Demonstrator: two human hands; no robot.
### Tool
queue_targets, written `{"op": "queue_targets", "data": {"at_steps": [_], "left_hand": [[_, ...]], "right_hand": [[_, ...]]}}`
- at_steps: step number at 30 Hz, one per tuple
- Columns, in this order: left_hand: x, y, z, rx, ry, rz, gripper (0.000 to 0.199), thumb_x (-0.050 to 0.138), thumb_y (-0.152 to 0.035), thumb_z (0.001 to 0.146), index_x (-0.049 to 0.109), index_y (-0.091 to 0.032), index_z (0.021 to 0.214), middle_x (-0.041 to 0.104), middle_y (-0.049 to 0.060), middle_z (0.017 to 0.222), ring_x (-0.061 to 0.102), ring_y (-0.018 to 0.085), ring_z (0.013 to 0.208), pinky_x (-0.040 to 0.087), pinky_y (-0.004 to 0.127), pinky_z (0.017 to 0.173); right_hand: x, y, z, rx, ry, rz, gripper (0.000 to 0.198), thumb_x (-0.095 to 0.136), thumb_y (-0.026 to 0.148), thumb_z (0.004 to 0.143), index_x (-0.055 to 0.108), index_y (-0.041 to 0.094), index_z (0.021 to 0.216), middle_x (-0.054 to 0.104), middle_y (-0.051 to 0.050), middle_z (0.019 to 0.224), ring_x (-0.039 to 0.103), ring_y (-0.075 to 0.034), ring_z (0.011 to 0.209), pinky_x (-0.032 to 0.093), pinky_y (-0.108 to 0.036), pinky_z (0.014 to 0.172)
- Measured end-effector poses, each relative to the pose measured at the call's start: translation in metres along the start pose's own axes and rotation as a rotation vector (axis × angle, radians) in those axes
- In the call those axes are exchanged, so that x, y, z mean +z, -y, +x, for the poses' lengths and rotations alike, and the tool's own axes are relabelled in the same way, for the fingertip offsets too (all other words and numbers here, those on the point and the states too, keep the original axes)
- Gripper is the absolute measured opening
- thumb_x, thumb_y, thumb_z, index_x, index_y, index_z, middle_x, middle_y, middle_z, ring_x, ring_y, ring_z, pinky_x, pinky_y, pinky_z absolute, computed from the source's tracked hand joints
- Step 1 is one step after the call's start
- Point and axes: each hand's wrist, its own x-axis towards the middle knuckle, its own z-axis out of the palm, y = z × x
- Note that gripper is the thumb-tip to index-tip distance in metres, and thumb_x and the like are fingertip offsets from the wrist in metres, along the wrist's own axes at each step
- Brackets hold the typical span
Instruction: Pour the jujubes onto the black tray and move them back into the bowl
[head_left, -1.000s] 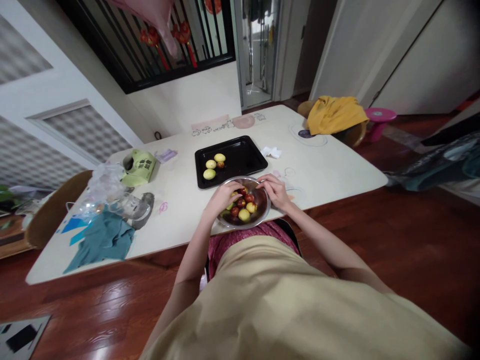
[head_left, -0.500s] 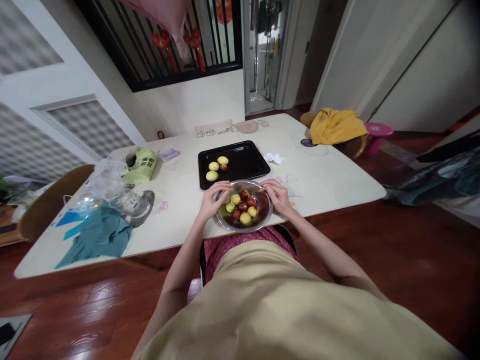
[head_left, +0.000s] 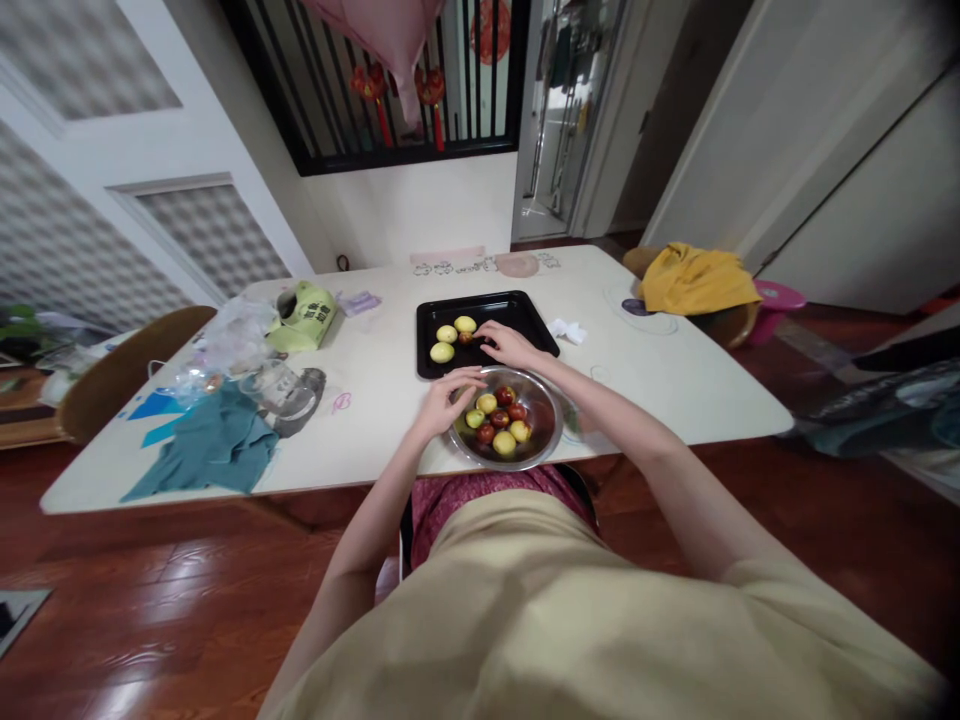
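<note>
A round metal bowl [head_left: 555,425] sits at the table's near edge, holding several small yellow-green and red-brown fruits that look like fresh jujubes. My left hand [head_left: 450,398] grips the bowl's left rim between thumb and fingers. Beyond the bowl lies a black baking tray [head_left: 517,312], with three yellow fruits [head_left: 442,352] and one small brown fruit [head_left: 466,338] on its left side. Over the tray, my right hand [head_left: 506,345] reaches in with fingers stretched and apart, the tips right beside the brown fruit. Whether they touch it I cannot tell.
Crumpled white tissue [head_left: 568,331] lies right of the tray. At the left are a green paper bag [head_left: 309,318], clear plastic bags [head_left: 232,335], a clear container [head_left: 277,390] and a teal cloth [head_left: 214,445]. A yellow cloth [head_left: 697,280] hangs over a chair at the far right.
My right hand has left the bowl's right rim and moved forward and left over the tray to the brown fruit. My left hand stays at the bowl. The view has shifted slightly.
</note>
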Motion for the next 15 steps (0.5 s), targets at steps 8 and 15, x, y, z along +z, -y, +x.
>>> {"op": "queue_targets", "data": {"at_steps": [8, 15], "left_hand": [[0.000, -0.001, 0.000, 0.008, 0.016, 0.014, 0.029, 0.059, -0.037, 0.109, 0.083, -0.021, 0.106, 0.080, 0.013, 0.126, 0.070, 0.031, 0.133, 0.053, 0.053, 0.118], [0.001, 0.000, -0.001, 0.016, 0.020, 0.016, 0.029, 0.058, -0.035, 0.108, 0.083, -0.020, 0.106, 0.080, 0.014, 0.125, 0.071, 0.030, 0.129, 0.053, 0.053, 0.116]], "right_hand": [[0.021, -0.012, 0.036, 0.051, 0.134, -0.162, 0.031, 0.062, 0.017, 0.100, 0.069, 0.017, 0.130, 0.066, -0.014, 0.131, 0.067, -0.024, 0.111, 0.055, -0.033, 0.094], [0.013, -0.016, 0.018, -0.001, 0.057, -0.056, 0.014, 0.063, 0.027, 0.101, 0.070, 0.018, 0.110, 0.072, -0.009, 0.112, 0.067, -0.024, 0.101, 0.053, -0.033, 0.090]]}}
